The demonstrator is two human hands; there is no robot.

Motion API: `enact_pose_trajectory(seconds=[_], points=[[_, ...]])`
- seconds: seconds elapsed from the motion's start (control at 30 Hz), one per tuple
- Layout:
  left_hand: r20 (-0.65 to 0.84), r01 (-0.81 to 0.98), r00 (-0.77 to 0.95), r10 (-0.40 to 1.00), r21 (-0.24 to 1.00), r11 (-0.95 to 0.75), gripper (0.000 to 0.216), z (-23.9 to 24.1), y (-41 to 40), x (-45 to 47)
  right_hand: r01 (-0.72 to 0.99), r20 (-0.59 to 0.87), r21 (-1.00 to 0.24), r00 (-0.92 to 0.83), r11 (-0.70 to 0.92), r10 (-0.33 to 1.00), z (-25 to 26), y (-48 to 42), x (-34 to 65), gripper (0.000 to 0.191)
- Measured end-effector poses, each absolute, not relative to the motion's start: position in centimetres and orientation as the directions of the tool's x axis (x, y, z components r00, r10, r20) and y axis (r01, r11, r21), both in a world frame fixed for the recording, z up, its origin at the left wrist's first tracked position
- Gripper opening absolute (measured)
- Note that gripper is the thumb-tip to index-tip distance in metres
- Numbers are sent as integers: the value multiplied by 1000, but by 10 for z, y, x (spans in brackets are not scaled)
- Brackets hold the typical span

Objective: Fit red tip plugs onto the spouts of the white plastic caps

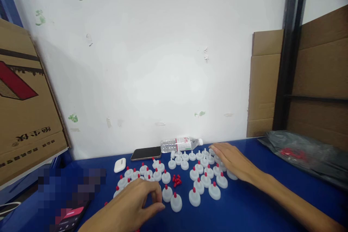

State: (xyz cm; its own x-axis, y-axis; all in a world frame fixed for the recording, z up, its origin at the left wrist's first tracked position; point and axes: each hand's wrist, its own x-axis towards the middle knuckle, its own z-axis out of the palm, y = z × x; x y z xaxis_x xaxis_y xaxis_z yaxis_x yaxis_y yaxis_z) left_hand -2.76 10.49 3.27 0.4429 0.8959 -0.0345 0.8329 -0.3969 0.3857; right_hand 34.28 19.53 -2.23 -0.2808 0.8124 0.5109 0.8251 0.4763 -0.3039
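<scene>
Several white plastic caps with red tips stand on the blue table. A small heap of loose red tips lies among them. My left hand rests at the near left of the caps, fingers curled and pinched beside a cap; what it holds, if anything, I cannot make out. My right hand lies flat over the far right caps, fingers stretched out and touching plain white caps near the back.
A water bottle lies on its side by the wall, with a dark phone and a white earbud case to its left. A grey bag holding red parts sits at right. Cardboard boxes flank both sides.
</scene>
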Motion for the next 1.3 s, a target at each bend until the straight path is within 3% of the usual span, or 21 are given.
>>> enact_pose_trajectory(seconds=[0.27,0.43,0.53,0.7,0.77,0.83,0.9,1.03,1.3], points=[[84,749,501,861,457,-480,15,20,113,-20,817,482,-284,-331,502,811,-33,201,340,56],[225,675,582,782,403,-618,11,7,117,-19,827,480,-272,-327,493,814,-38,203,341,57],[316,650,617,720,311,-693,13,0,120,-21,824,539,-249,-319,509,779,-28,202,345,52],[462,653,658,595,42,-756,21,-9,122,-23,815,698,-203,-269,543,664,-1,186,344,39],[567,604,652,503,12,-797,18,-13,122,-20,781,749,-164,-298,602,591,5,173,333,28],[679,542,609,410,21,-840,14,-16,122,-16,673,793,-36,-430,739,431,5,157,316,15],[735,503,579,353,19,-864,12,-17,121,-12,562,731,60,-588,825,348,1,141,296,17],[734,434,626,264,-46,-900,15,-16,118,-6,391,606,-5,-731,920,314,-7,120,268,13],[710,388,675,202,-108,-915,9,-25,112,5,348,672,10,-697,938,251,-8,109,257,13]])
